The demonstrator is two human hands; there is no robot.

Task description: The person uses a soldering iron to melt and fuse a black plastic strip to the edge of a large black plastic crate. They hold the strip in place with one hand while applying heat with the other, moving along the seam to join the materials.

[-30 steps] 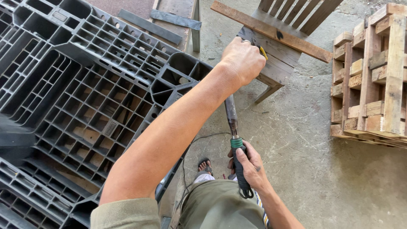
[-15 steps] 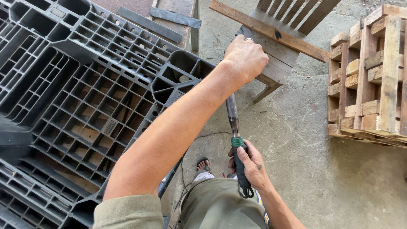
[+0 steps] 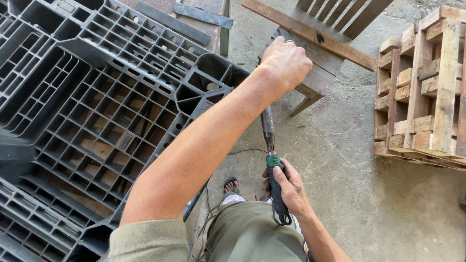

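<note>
While the left hand (image 3: 285, 62) reaches forward, arm extended, fingers clenched over the tool's upper end at the grey plastic pallet (image 3: 111, 97) corner, the right hand (image 3: 286, 189) grips the long tool (image 3: 268, 131) by its dark handle at 6 o'clock; wooden pallet (image 3: 427, 87) at 3 o'clock.

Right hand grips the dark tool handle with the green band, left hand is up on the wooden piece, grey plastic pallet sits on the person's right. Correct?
One slip: the grey plastic pallet lies on the person's left, not right; the head view shows it. On the right stands a stacked wooden pallet. The rest holds: right hand grips the dark tool handle with the green band, left hand rests on the wooden piece.
</note>
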